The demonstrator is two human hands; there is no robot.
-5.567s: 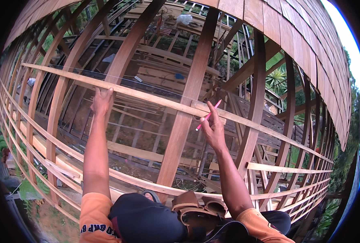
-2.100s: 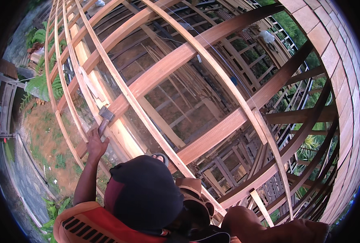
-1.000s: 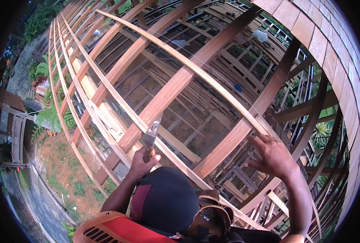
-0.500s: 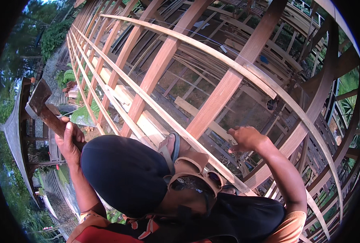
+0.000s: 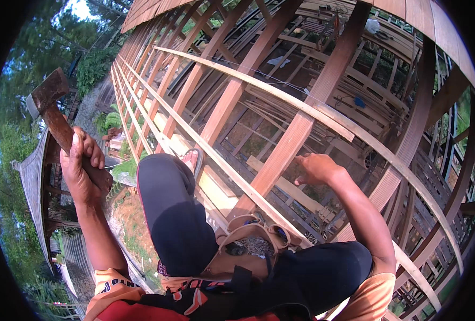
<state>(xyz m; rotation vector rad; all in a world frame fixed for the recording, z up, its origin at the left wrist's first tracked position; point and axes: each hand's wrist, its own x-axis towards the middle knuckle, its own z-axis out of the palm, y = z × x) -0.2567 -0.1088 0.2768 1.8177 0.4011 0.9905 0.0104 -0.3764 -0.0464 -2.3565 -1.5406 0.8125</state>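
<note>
My left hand [image 5: 79, 166] is wrapped round the wooden handle of a hatchet [image 5: 50, 96], its dark metal head raised at the left. My right hand [image 5: 318, 170] hovers with bent fingers and thumb apart, nothing seen in it; it appears beside a thick sloping rafter [image 5: 285, 144], and I cannot tell whether it touches. Between my thighs sits a tan tool pouch [image 5: 280, 250] with many nails [image 5: 251, 247] inside. My sandalled foot [image 5: 193, 159] is among the thin battens [image 5: 194, 128] that cross the rafters.
A long curved batten [image 5: 248, 80] runs over the rafters to the right. Shingles [image 5: 152, 10] cover the roof's top edge. Through the gaps, stacked boards [image 5: 366, 101] lie far below. At the left the roof drops away toward ground and a small roofed building [image 5: 34, 182].
My view has shifted, showing more shingles at the top. My knee, large at the left before, now appears lower and my foot shows farther up-left. The hatchet stays in my left hand, now more upright.
</note>
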